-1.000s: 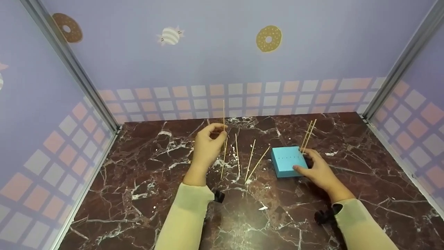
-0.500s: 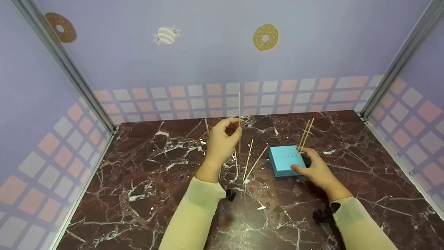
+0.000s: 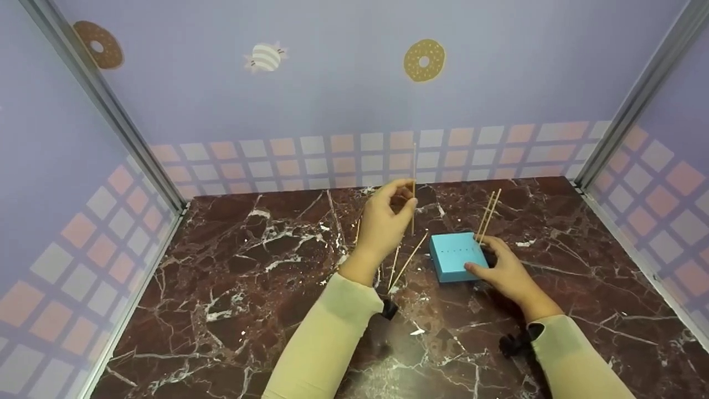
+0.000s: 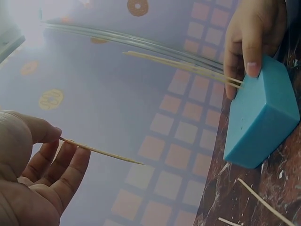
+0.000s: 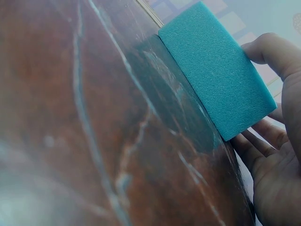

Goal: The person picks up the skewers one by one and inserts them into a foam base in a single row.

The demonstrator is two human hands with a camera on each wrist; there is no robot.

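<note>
My left hand (image 3: pixel 385 224) pinches a thin wooden skewer (image 3: pixel 414 166) between thumb and fingertips. The skewer stands nearly upright in the head view, a little left of the blue foam block (image 3: pixel 455 252). In the left wrist view its tapered end (image 4: pixel 127 159) points toward the block's side of the picture. My right hand (image 3: pixel 507 271) grips the block at its right side, thumb over the top and fingers behind. A row of small holes runs across the block's top. Two skewers (image 3: pixel 487 217) stick up from the row's right end, leaning slightly right.
Several loose skewers (image 3: pixel 409 261) lie on the dark marbled table (image 3: pixel 266 343) left of the block, partly hidden by my left forearm. A patterned wall (image 3: pixel 332 100) closes off the back, and side walls rise left and right with metal corner posts (image 3: pixel 637 94).
My left hand has moved right with the upright skewer, across the loose skewers and closer to the block. My right hand and the block have stayed in place.
</note>
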